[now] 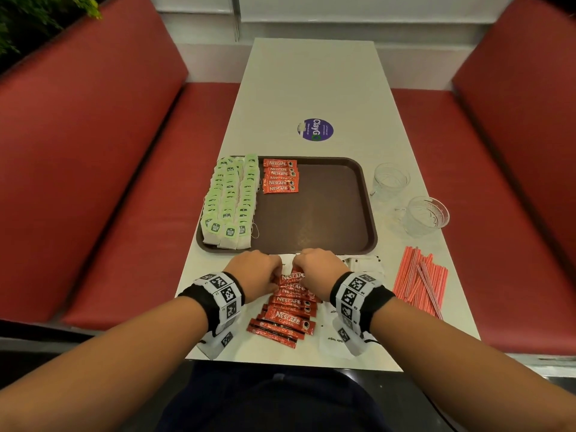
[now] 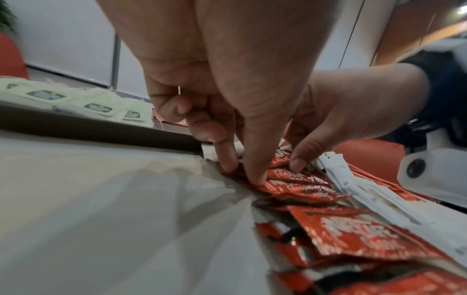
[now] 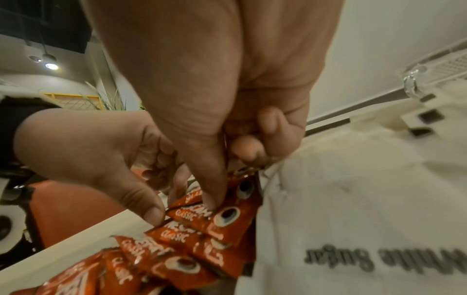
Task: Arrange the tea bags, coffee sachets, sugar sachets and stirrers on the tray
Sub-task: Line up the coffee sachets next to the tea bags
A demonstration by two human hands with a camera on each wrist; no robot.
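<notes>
1. Left hand and right hand both sit w/ fingers curled down on the far end of the loose coffee sachets, pinching the top ones from either side; thumbs press onto the foil in both wrist views.
2. Sachets lie in a fanned, overlapping pile on the table, just at 6 o'clock of the tray, between the wrists.
3. Handling, my guess: very light, thin foil, slick faces, so they slide over each other and fan out when lifted. Soft but w/ stiffer sealed ends. Best taken as a squared stack, pinched at both short ends, not by one corner.
4. Pose: forearms come in from 6 o'clock, wrists low near the table, knuckles up, fingertips pointing down and inward toward each other.
5. On the tray: tea bags fill the 9 o'clock side in rows; a short column of coffee sachets already placed sits right beside them at approx 11 o'clock. Rest of the tray floor is bare.
6. Sugar sachets lie at 3 o'clock of the pile, partly under the right wrist; stirrers further out at 3 o'clock, well apart.
7. Two glass cups stand beside the tray's 3 o'clock edge.
</notes>
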